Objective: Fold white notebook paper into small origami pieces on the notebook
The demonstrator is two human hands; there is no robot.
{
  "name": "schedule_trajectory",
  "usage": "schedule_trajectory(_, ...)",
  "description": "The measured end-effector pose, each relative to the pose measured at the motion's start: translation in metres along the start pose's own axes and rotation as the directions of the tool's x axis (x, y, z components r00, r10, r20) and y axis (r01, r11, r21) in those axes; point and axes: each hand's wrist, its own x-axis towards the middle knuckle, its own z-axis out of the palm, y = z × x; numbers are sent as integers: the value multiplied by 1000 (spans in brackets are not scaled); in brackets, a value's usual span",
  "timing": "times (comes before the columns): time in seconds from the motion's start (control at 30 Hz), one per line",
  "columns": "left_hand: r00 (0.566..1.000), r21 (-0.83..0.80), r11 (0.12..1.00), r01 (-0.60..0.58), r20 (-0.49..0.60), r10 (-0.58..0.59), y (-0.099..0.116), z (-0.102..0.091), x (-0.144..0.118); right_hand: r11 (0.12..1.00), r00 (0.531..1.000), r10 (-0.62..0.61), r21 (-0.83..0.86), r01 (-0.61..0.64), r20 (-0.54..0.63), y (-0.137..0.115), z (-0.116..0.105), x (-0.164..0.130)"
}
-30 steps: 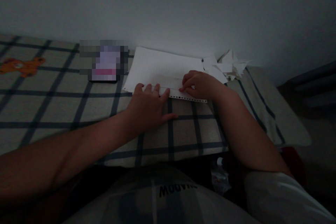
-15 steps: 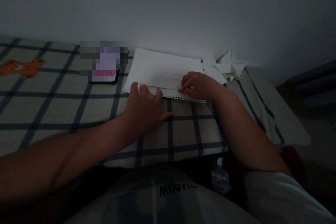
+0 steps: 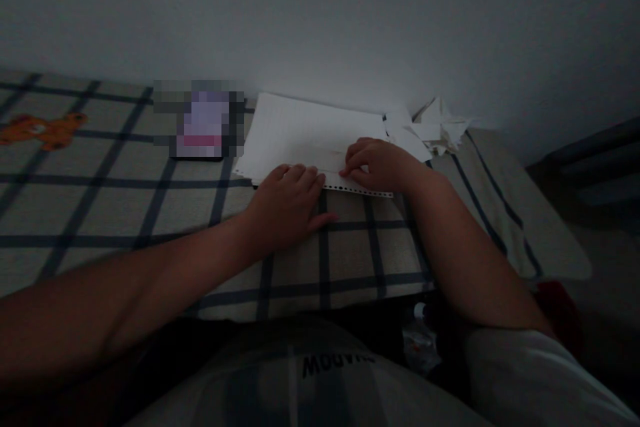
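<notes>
Paper (image 3: 305, 133), a lined white sheet with a punched edge, lies on the checked cloth (image 3: 150, 207) under both hands, its near strip folded over. The left hand (image 3: 287, 203) rests palm down on the cloth with its fingers close together and their tips on the near edge of the sheet, gripping nothing. Just to its right, the right hand (image 3: 377, 163) sits curled on the folded strip, fingertips pressing it down beside the row of holes; whether it pinches the fold cannot be told in the dim light. Beyond the right hand and a little to its right lies a heap of crumpled paper scraps (image 3: 437, 123) against the wall. Beyond the left hand, to its left, a dark flat phone (image 3: 200, 127) lies on the cloth, near the sheet's edge.
</notes>
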Motion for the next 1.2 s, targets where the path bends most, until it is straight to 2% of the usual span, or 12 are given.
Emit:
schedule_trajectory(0.17,1000,28,999,20,12,-20,-7,0,4,1000,1000,-14,-13,15,15,-1,-1,1)
schedule_trajectory(0.33,994,83,995,55,86,-62,-9,-7,6,1000,1000,-9,6,9,9,0,-1,1)
schedule_trajectory(0.57,966,127,965,228,91,-240,-23,-12,9,997,998,30,75,-26,-55,0,6,2)
schedule_trajectory(0.7,963,73,968,241,105,-248,-32,-11,12,984,995,69,167,-55,-79,6,6,-1)
schedule_trajectory(0.87,965,58,971,232,108,-237,-32,-11,12,957,991,135,261,-128,-8,18,2,-9)
schedule_trajectory(0.97,965,89,968,235,101,-244,-30,-11,11,969,990,138,211,-127,-36,20,3,-9)
schedule_trajectory(1.1,969,114,967,228,68,-236,-28,-11,10,992,986,41,124,-22,-161,17,11,-4)
schedule_trajectory(1.2,974,98,971,217,50,-223,-30,-10,10,997,984,0,77,14,-179,14,16,1)
